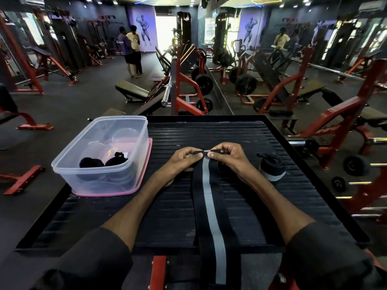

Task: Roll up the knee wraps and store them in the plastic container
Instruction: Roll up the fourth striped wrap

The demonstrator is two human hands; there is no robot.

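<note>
Both hands, left point(184, 159) and right point(227, 156), pinch the far end of the knee wrap point(211, 206). Soft, light, probably stretchy; roll tight from that end.

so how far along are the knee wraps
Done: two dark rolls sit in the plastic container, and a third rolled wrap waits on the platform. In hand: left hand and right hand pinch the far end of the striped wrap, lying flat. Left: roll it, box both.

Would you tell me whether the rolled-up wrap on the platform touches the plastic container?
Apart. Head view: the rolled-up wrap lies right of the unrolled wrap, the plastic container left of it.
</note>
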